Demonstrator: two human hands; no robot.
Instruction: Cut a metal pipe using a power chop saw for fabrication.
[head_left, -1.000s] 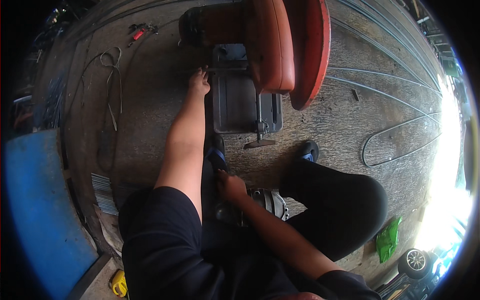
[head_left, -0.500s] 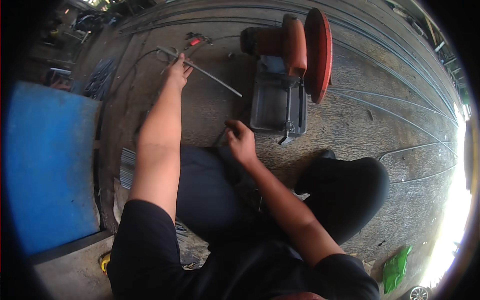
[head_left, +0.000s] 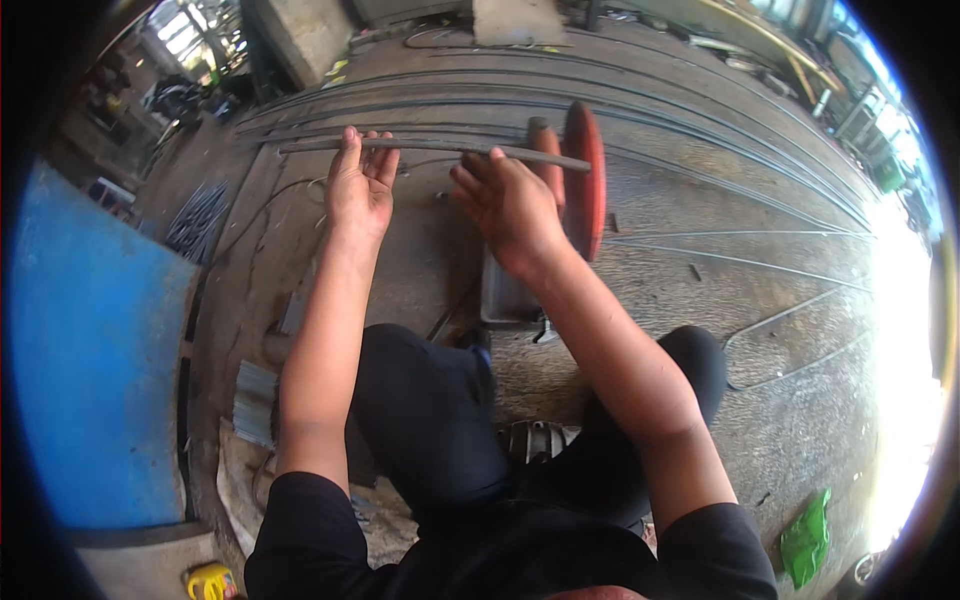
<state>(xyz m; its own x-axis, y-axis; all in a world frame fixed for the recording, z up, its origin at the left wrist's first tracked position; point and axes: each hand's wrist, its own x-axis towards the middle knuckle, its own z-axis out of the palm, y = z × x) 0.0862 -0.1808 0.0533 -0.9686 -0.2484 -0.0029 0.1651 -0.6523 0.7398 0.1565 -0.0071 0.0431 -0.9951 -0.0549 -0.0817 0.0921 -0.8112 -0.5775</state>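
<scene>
Head view: metal rod [head_left: 430,147] lies left-to-right across left hand [head_left: 360,195] and right hand [head_left: 515,210], each lightly pinching it, fingers half-extended.

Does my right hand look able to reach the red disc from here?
Likely yes: the red disc shows just right of your right hand, with only the metal rod, held in that hand, crossing in front of it.

Can read no text, label, brand, number or sign: not on the grey rod [head_left: 432,147] at the fingers [head_left: 349,150], the red disc [head_left: 586,190] to their right, or the blue sheet [head_left: 100,360] to their left.
</scene>
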